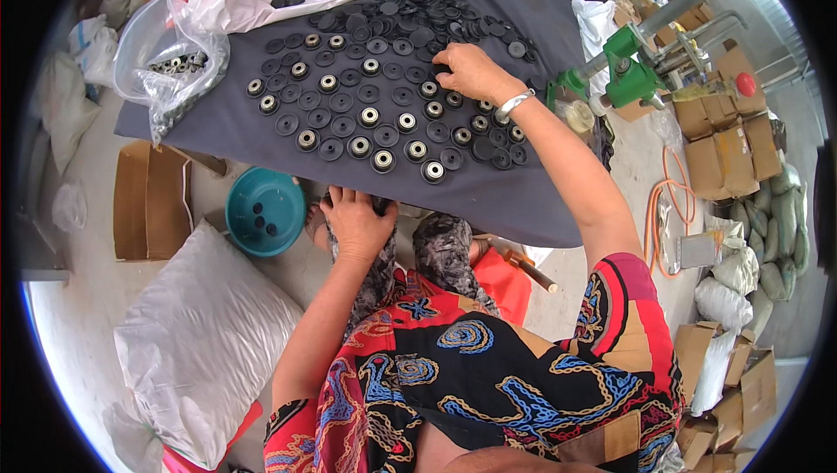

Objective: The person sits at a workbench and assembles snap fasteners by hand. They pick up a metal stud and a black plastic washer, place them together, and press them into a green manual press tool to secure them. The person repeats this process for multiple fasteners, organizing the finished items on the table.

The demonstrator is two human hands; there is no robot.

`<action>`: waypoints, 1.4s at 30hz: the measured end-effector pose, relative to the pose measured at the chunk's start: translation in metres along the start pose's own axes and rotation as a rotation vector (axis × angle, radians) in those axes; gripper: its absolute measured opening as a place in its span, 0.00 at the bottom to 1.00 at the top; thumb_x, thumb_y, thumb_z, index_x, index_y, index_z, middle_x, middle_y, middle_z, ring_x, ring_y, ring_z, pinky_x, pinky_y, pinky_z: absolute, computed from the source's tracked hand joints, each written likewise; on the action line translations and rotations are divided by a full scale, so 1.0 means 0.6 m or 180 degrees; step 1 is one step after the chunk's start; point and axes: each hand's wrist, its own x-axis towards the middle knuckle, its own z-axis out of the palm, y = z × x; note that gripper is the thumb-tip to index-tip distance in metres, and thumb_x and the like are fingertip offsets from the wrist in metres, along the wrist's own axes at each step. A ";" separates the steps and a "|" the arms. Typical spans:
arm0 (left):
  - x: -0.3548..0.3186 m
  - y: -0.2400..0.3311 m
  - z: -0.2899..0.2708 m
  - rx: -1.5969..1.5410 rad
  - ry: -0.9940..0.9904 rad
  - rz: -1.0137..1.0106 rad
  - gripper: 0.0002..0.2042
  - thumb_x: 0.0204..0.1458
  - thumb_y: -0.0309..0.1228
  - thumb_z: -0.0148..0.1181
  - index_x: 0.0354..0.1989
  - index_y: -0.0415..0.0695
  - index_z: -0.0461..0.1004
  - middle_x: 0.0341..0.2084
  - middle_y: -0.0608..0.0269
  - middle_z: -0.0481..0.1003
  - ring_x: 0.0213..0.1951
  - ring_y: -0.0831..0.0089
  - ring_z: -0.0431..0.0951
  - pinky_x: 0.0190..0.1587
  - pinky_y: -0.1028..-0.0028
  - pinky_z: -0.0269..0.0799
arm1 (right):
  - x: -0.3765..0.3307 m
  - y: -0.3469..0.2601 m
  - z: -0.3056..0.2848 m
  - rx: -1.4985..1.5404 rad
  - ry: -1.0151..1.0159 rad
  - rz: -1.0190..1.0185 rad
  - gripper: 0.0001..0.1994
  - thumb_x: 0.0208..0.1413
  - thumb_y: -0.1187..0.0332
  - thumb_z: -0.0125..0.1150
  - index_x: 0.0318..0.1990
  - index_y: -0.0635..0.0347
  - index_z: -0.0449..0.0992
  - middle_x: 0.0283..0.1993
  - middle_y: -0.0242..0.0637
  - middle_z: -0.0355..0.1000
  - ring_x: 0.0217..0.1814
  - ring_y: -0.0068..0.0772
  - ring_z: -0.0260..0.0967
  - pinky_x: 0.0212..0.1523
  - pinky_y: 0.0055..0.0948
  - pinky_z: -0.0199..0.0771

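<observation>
My right hand (473, 73) is over the grey-covered table (532, 203), among small round black plastic discs (368, 93). Its fingers are curled together at the edge of the disc pile; whatever is between the fingertips is hidden. Several shiny metal bearings (370, 116) sit in black discs spread across the cloth, some just below this hand. My left hand (359, 225) lies on my knee below the table's near edge, fingers stretched out and holding nothing. Farther back, more black discs (420, 15) form a dense heap.
A clear plastic bag (166, 46) of bearings sits at the table's left corner. Below it are a turquoise basin (247, 185) with a few discs and a full white sack (196, 333). A green hand press (629, 72) stands right; cardboard boxes (732, 159) are stacked beyond.
</observation>
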 end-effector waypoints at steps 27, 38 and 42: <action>-0.002 -0.005 -0.002 -0.0042 -0.0175 -0.0082 0.31 0.37 0.45 0.69 0.50 0.41 0.71 0.51 0.53 0.70 0.55 0.48 0.65 0.50 0.44 0.59 | -0.197 0.023 -0.050 0.0185 0.1841 0.0423 0.08 0.55 0.73 0.56 0.41 0.61 0.77 0.35 0.44 0.71 0.36 0.47 0.71 0.38 0.39 0.70; -0.009 -0.004 -0.007 0.0089 -0.0184 -0.0003 0.27 0.38 0.44 0.69 0.46 0.42 0.73 0.50 0.54 0.69 0.54 0.49 0.64 0.51 0.50 0.59 | -0.423 -0.018 0.056 0.0442 0.2108 0.1651 0.08 0.55 0.76 0.56 0.42 0.62 0.76 0.38 0.43 0.70 0.37 0.46 0.71 0.39 0.37 0.71; -0.018 -0.015 -0.011 0.0159 -0.0243 0.0022 0.27 0.39 0.44 0.68 0.47 0.42 0.72 0.48 0.54 0.70 0.54 0.51 0.64 0.51 0.51 0.59 | -0.424 -0.017 0.080 0.0106 0.2128 0.1569 0.09 0.56 0.75 0.54 0.44 0.62 0.75 0.39 0.44 0.69 0.37 0.45 0.70 0.39 0.38 0.71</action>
